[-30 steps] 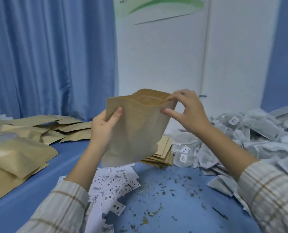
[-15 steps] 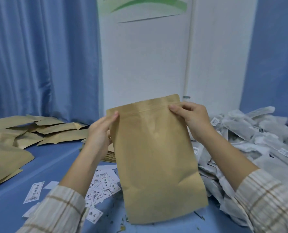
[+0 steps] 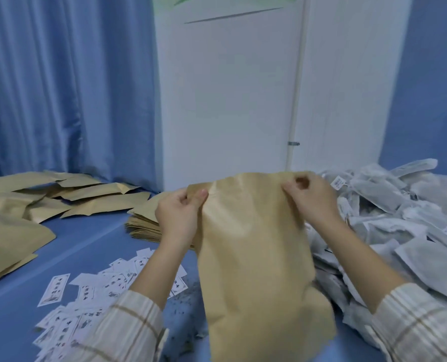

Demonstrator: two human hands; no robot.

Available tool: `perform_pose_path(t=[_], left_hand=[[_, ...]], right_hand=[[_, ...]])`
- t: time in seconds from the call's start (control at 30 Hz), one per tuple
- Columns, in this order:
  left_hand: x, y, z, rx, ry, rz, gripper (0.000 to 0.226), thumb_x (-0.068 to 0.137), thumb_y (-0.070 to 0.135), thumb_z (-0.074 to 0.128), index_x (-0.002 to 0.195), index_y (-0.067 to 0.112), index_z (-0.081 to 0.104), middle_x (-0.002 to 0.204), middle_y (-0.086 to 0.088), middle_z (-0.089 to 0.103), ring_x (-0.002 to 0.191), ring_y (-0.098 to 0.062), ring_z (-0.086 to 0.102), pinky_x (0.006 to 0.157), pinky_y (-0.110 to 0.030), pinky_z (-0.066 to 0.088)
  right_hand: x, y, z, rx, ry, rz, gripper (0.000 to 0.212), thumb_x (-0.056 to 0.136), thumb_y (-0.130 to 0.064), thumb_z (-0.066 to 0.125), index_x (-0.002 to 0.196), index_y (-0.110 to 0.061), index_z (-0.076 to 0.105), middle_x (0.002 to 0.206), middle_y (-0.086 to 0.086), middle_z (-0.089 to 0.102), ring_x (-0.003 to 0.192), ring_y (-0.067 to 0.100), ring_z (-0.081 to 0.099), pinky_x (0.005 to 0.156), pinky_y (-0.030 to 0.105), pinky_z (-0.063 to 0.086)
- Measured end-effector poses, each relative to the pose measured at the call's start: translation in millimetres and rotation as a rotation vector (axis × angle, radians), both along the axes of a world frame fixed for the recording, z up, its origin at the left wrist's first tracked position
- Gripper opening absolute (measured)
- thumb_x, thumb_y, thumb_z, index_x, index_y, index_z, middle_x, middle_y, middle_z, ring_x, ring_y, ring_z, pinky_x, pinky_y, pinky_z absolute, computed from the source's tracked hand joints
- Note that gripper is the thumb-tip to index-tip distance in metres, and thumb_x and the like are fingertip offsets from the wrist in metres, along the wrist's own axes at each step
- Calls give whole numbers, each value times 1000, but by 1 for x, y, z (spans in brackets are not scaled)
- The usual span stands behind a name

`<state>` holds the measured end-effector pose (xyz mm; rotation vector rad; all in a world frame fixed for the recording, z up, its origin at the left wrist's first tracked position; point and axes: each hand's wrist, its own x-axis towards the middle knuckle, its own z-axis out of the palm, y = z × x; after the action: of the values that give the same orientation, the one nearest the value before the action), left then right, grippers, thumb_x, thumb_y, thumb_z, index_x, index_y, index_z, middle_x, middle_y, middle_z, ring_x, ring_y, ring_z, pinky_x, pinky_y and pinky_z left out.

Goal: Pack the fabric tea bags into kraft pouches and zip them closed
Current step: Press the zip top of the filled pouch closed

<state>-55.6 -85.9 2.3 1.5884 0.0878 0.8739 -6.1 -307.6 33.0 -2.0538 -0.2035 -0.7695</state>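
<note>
pouch upright over bench | left hand, right hand: fingers pinched on top corners, likely to press zip shut | tea bags heaped right

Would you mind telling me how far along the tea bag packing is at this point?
Done: bulging kraft pouches lie at the left, apparently filled. In hand: the left hand and right hand pinch the top corners of one upright pouch, apparently closing its zip. Left: a big heap of tea bags at the right and a stack of flat pouches behind.
</note>
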Motion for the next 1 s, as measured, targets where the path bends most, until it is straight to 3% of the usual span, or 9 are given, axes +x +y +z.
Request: perform_pose_path(t=[0.07, 0.13, 0.27, 0.37, 0.47, 0.53, 0.63, 0.77, 1.0], left_hand=[[-4, -12, -1, 29, -34, -25, 39, 82, 26, 70, 83, -12, 61, 73, -9, 53, 71, -15, 42, 66, -33, 38], [-9, -24, 2, 19, -63, -85, 31, 82, 23, 70, 72, -5, 62, 65, -6, 52, 66, -13, 40, 62, -28, 32], [-23, -33, 11, -25, -90, -137, 40, 82, 22, 70, 50, 13, 48, 49, 5, 40, 55, -10, 32, 53, -26, 24], [-30, -33, 14, -16, -119, -165, 34, 85, 26, 67, 66, -1, 59, 60, -12, 51, 62, -17, 40, 61, -30, 31], [-34, -36, 11, 23, -84, -93, 47, 86, 31, 66, 59, -1, 45, 53, -4, 35, 57, -16, 29, 57, -31, 22], [-35, -36, 10, 9, -58, -91, 52, 86, 34, 65, 58, -1, 38, 54, -2, 28, 58, -16, 25, 57, -31, 18], [-34, -32, 8, -28, -63, -83, 51, 85, 35, 67, 69, -11, 50, 61, -10, 40, 61, -17, 32, 60, -30, 24], [-33, -34, 12, 7, -122, -33, 48, 84, 34, 68, 79, -12, 57, 68, -19, 54, 64, -17, 39, 62, -30, 31], [-26, -44, 18, 86, -87, -58, 48, 95, 33, 50, 54, 16, 34, 46, 11, 31, 50, -7, 25, 47, -23, 19]], right_hand=[[-7, 22, 10, -191, -336, -111, 34, 89, -25, 55, 118, -8, 57, 121, 8, 57, 114, 25, 49, 95, 27, 31], [-19, 54, 21, -382, -574, 22, 28, 91, -25, 48, 106, -10, 66, 108, 8, 65, 105, 27, 55, 91, 31, 34], [-27, 87, 25, -1073, -651, -209, 28, 87, -28, 55, 112, -34, 66, 59, -3, 61, 54, 22, 58, 46, 21, 24], [-28, 86, 24, -934, -734, -395, 34, 65, -27, 68, 97, -34, 74, 33, -8, 44, 28, 15, 42, 36, 13, 19], [-30, 94, 21, -822, -759, -367, 16, 70, -27, 61, 61, -29, 74, 27, -5, 38, 23, 17, 36, 35, 10, 21], [-30, 95, 24, -680, -700, -292, 41, 73, -32, 64, 36, -16, 54, 25, 0, 35, 23, 20, 34, 39, 12, 19], [-20, 84, 25, -603, -523, -120, 62, 91, -46, 49, 41, -15, 32, 40, 7, 49, 42, 23, 40, 48, 24, 24], [-22, 68, 27, -633, -409, -61, 58, 100, -39, 33, 48, -21, 16, 49, 10, 41, 54, 29, 44, 54, 32, 31], [-30, 88, 33, -639, -553, -193, 56, 94, -43, 45, 50, -11, 60, 49, 11, 59, 49, 28, 57, 48, 26, 29]])
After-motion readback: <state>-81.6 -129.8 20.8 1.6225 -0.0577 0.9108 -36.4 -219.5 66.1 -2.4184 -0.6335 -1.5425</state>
